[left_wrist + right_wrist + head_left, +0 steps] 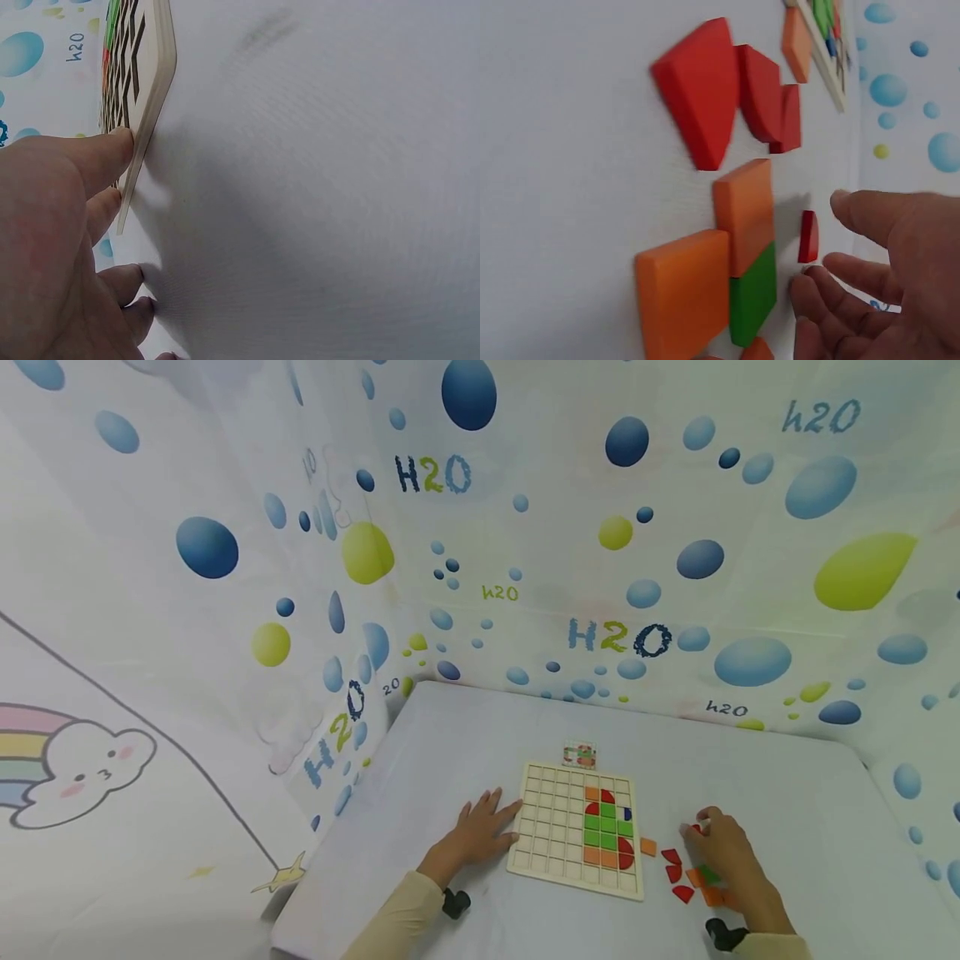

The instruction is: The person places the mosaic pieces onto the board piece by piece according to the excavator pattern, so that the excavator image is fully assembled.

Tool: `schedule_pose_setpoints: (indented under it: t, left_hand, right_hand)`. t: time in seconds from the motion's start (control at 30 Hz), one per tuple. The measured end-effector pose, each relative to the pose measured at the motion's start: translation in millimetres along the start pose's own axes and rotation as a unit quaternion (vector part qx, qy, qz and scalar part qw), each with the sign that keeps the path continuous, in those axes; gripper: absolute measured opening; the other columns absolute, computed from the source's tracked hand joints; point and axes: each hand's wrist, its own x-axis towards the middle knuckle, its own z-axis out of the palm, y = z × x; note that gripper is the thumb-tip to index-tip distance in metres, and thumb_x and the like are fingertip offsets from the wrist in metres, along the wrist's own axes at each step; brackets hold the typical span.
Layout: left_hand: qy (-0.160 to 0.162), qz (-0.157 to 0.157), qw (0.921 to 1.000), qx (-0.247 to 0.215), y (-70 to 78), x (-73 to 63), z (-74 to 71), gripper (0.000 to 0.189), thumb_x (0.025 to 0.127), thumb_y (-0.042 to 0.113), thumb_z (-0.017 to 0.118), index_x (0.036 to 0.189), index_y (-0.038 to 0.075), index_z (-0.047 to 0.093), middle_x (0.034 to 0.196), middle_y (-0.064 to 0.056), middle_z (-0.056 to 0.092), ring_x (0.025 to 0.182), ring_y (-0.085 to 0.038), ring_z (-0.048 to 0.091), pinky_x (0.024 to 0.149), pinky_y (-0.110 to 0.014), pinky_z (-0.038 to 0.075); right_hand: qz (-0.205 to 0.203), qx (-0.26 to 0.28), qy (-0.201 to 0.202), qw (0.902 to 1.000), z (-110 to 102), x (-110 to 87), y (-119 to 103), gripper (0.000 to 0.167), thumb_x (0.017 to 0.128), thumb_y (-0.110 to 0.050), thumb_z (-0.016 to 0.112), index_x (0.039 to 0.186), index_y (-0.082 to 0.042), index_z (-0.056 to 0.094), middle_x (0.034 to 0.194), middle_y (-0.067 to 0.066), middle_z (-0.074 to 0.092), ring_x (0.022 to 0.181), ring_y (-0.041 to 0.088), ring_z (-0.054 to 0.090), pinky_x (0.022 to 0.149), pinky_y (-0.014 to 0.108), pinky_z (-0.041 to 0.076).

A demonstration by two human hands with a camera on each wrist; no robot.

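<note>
A wooden grid board (553, 827) lies on the table, its right part filled with green, orange, red and blue pieces. Along the board's left edge, my left hand (482, 829) touches it with the thumb and a finger, the fingers spread. My right hand (722, 843) hovers right of the board. In the right wrist view a red curved piece (808, 237) lies on the table near its thumb and fingers, apparently with a gap between. Loose red pieces (699, 94), orange squares (682, 289) and a green square (754, 294) lie beside this hand, partly hidden by it in the head view.
A small pattern card (579, 755) lies behind the board. One orange square (648, 847) sits close to the board's right edge. Printed wall sheets (525, 552) enclose the white table (450, 735) at the back and left.
</note>
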Motion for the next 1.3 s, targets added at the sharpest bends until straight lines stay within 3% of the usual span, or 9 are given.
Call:
schedule_pose_setpoints:
  t: [0.2,0.37,0.83,1.1,1.3]
  left_hand:
    - [0.001,0.001,1.0,0.007,-0.9,1.8,1.3,0.062,0.108,0.047,0.055,0.165,0.029,0.038,0.174,-0.017,0.024,0.161,-0.041,0.022,0.127,-0.066,0.018]
    - [-0.003,0.002,1.0,0.004,-1.5,2.0,1.6,0.063,0.108,0.048,0.055,0.166,0.028,0.037,0.175,-0.017,0.023,0.161,-0.04,0.021,0.127,-0.066,0.018]
    - [-0.001,0.0,1.0,-0.003,-1.0,1.5,1.0,0.063,0.108,0.047,0.056,0.165,0.029,0.038,0.175,-0.017,0.022,0.162,-0.04,0.02,0.127,-0.066,0.016]
    - [0.002,0.0,1.0,-0.006,-1.0,1.0,2.2,0.063,0.108,0.048,0.056,0.165,0.029,0.038,0.175,-0.016,0.023,0.162,-0.039,0.021,0.127,-0.066,0.017]
    - [0.003,0.0,1.0,-0.007,-1.8,1.5,3.6,0.063,0.108,0.048,0.057,0.165,0.03,0.038,0.175,-0.016,0.023,0.162,-0.039,0.02,0.127,-0.066,0.016]
  right_hand:
    - [-0.045,0.021,0.004,0.9988,-1.1,-1.0,5.1,0.039,0.099,-0.006,0.063,0.132,0.011,0.053,0.125,0.037,0.048,0.105,0.044,0.057,0.097,0.061,0.055]
    - [-0.061,0.024,0.021,0.9976,1.4,3.7,12.5,0.031,0.102,-0.004,0.061,0.128,0.01,0.057,0.123,0.035,0.051,0.106,0.045,0.059,0.097,0.062,0.054]
    - [-0.056,0.04,0.072,0.995,8.4,21.9,16.0,0.034,0.104,-0.007,0.063,0.131,0.013,0.057,0.121,0.032,0.057,0.105,0.041,0.055,0.099,0.061,0.052]
    - [-0.066,0.03,0.087,0.9935,15.5,44.4,0.5,0.031,0.101,-0.005,0.066,0.124,0.015,0.061,0.114,0.033,0.063,0.101,0.042,0.059,0.094,0.059,0.054]
    - [-0.05,0.034,0.062,0.9962,19.8,49.5,-29.1,0.033,0.102,-0.008,0.065,0.126,0.014,0.06,0.115,0.031,0.062,0.103,0.04,0.058,0.095,0.057,0.054]
